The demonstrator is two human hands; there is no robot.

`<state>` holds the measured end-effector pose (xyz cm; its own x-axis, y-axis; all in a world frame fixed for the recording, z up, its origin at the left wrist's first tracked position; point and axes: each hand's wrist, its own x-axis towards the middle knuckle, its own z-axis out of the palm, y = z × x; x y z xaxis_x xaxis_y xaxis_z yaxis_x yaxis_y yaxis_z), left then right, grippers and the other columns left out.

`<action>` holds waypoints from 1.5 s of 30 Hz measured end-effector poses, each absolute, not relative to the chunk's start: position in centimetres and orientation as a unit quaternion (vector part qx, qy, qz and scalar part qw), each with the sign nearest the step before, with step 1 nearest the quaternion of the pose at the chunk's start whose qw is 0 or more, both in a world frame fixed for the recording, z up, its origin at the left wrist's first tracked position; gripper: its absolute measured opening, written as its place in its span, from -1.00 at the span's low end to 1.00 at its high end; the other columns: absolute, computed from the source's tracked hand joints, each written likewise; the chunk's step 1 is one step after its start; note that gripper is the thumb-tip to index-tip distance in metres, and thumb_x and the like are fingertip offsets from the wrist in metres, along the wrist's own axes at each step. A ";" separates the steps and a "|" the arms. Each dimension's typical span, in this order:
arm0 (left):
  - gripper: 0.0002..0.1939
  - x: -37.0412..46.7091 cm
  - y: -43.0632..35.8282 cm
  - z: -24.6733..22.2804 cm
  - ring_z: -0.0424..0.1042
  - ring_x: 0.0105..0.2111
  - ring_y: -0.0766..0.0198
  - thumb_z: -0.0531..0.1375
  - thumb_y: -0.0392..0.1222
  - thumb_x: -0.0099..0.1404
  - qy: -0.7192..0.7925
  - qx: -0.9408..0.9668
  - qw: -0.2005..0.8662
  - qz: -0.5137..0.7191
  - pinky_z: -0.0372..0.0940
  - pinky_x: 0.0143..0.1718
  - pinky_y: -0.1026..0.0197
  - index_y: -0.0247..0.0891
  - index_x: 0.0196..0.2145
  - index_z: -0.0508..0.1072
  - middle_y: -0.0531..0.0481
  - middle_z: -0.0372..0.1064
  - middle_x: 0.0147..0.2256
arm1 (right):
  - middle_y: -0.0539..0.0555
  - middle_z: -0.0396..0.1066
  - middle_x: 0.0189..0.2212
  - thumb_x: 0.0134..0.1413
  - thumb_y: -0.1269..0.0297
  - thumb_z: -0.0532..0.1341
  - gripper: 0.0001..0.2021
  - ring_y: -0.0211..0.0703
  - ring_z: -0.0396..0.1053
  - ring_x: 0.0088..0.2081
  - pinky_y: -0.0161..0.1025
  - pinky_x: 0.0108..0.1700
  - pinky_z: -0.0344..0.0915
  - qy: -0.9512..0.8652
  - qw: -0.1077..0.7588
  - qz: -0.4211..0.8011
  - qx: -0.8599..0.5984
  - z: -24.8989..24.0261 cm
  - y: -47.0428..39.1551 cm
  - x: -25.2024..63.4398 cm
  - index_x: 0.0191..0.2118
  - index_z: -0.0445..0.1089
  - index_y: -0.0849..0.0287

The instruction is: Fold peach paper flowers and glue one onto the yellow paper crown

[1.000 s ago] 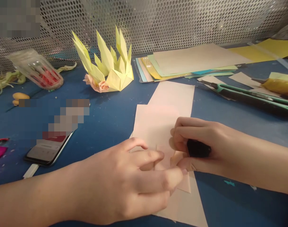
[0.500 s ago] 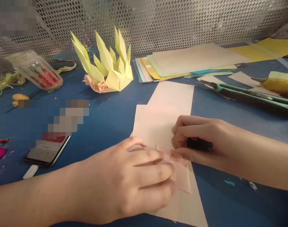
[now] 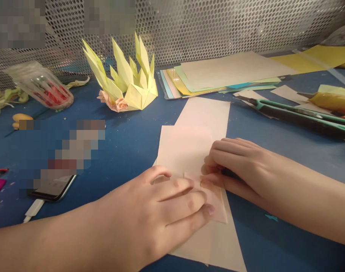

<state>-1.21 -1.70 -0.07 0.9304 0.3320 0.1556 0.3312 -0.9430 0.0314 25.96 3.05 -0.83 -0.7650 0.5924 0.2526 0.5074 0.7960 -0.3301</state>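
Pale pink paper sheets point(image 3: 186, 147) lie overlapped in front of me, with a smaller folded pink piece point(image 3: 220, 211) on top. My left hand point(image 3: 172, 211) lies over them with its fingers stretched out, pressing the small piece down; it covers much of it. Beside it, my right hand point(image 3: 231, 162) is closed, thumb and fingertips together at the small piece's upper part. A dark patch under its fingers appears to be a small black object point(image 3: 230, 173), mostly hidden by the hand.
A yellow paper crown point(image 3: 141, 92) with pink paper roses point(image 3: 121, 104) stands behind. Coloured paper point(image 3: 217, 71) is stacked at the back. A green-black cutter point(image 3: 297, 113) lies right. At left are a clear jar point(image 3: 42, 85) and a phone point(image 3: 55, 190) with a cable.
My right hand has turned, so the black object in it shows less. My left fingers have shifted slightly over the small piece. The whole view has drifted a little.
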 end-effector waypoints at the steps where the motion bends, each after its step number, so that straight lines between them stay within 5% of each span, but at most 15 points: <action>1: -0.52 -1.2 -1.7 0.0 0.33 0.31 0.08 -0.08 -0.29 0.68 0.172 0.982 0.006 0.072 0.22 0.20 -0.04 -0.29 0.39 0.39 0.00 0.47 0.34 | 0.06 0.47 -0.37 0.56 0.24 0.09 -0.68 -0.03 0.45 -0.34 -0.11 -0.27 0.33 -0.930 0.180 0.117 -0.299 -1.0 3.1 25.9 -0.30 0.44 0.10; 13: -0.41 -1.4 -2.4 -0.1 0.35 0.35 0.01 0.07 -0.38 0.53 0.220 0.972 0.060 0.049 0.32 0.30 -0.06 -0.21 0.46 0.30 -0.13 0.27 0.48 | 0.02 0.44 -0.36 0.45 0.09 0.21 -0.73 -0.18 0.39 -0.39 -0.20 -0.33 0.33 -0.882 0.185 0.273 -0.337 -0.9 4.2 25.9 -0.31 0.39 0.07; 21: -0.36 -1.5 -2.4 0.2 0.20 0.49 0.04 0.04 -0.41 0.55 0.224 0.971 0.078 0.041 0.18 0.46 -0.10 -0.21 0.52 0.20 -0.12 0.20 0.51 | 0.06 0.53 -0.18 0.15 0.04 0.40 -0.76 0.00 0.51 -0.18 -0.11 -0.24 0.45 -0.865 0.094 0.296 -0.394 0.6 3.7 26.3 -0.18 0.44 0.01; 27: -0.46 -1.5 -1.6 0.9 0.22 0.48 -0.01 -0.02 -0.41 0.58 0.198 0.975 0.095 0.031 0.24 0.43 -0.15 -0.28 0.43 0.34 -0.25 0.22 0.48 | -0.10 0.32 -0.54 0.33 0.14 0.25 -0.77 -0.25 0.19 -0.54 -0.26 -0.52 0.15 -0.851 0.152 0.324 -0.384 -0.2 4.5 26.0 -0.36 0.29 0.03; 31: -0.44 -1.4 -1.9 0.6 0.23 0.48 -0.06 0.00 -0.40 0.58 0.202 0.975 0.094 0.024 0.30 0.38 -0.20 -0.26 0.45 0.31 -0.26 0.21 0.49 | -0.11 0.30 -0.57 0.34 0.22 0.19 -0.84 -0.26 0.18 -0.57 -0.28 -0.52 0.15 -0.854 0.181 0.303 -0.382 -0.7 4.8 26.0 -0.33 0.36 0.04; 45: -0.43 -1.4 -2.1 0.0 0.27 0.45 -0.06 0.04 -0.35 0.55 0.222 0.972 0.068 0.029 0.31 0.34 -0.21 -0.22 0.45 0.30 -0.24 0.26 0.47 | -0.08 0.34 -0.53 0.41 0.04 0.21 -0.78 -0.23 0.23 -0.54 -0.27 -0.52 0.20 -0.848 0.149 0.351 -0.368 0.1 5.2 26.0 -0.20 0.42 0.06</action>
<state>-1.42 -2.12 0.04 0.8994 0.4364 0.0266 0.4283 -0.8917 0.1461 25.96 5.17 0.07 -0.6850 0.7285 -0.0068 0.5197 0.4821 -0.7053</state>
